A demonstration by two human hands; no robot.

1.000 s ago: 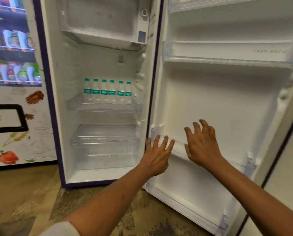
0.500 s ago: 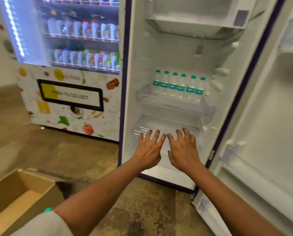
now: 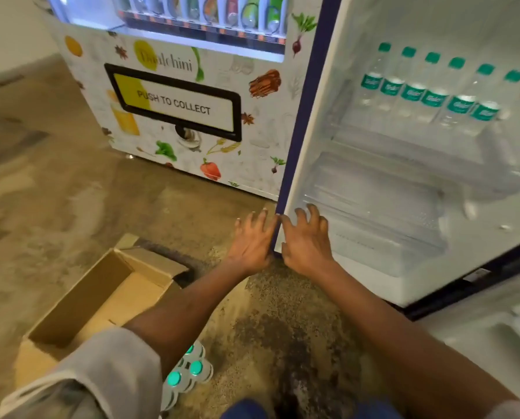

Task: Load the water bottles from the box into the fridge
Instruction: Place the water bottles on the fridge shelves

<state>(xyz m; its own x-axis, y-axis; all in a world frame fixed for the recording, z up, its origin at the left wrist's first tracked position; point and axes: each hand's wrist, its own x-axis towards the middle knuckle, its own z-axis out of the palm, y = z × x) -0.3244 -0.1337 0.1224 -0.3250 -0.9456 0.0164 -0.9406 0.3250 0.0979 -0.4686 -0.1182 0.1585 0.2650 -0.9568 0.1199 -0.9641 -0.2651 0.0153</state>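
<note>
Leftward and down, the left hand [image 3: 252, 243] and right hand [image 3: 305, 240] have swung away from the drawer [image 3: 379, 228] front to the fridge [image 3: 328, 116] at its lower left corner, and much more of the box [image 3: 80, 303] now shows.

Both hands are spread wide, side by side, thumbs nearly meeting, and hold nothing. The left hangs over the floor [image 3: 71, 192] just outside the fridge's edge; the right is in front of the drawer's corner.

Six bottles [image 3: 431, 98] stand in a row on the shelf [image 3: 404, 140] above the drawer. The box lies on the floor to the left, flaps open, bare cardboard inside where I can see it. The left forearm and grey sleeve [image 3: 107, 367] cover its near corner. A pack [image 3: 189, 373] of green-capped bottles peeks out under that arm; I cannot tell whether it is in the box or beside it.

A vending machine [image 3: 177, 101] stands left of the fridge.
</note>
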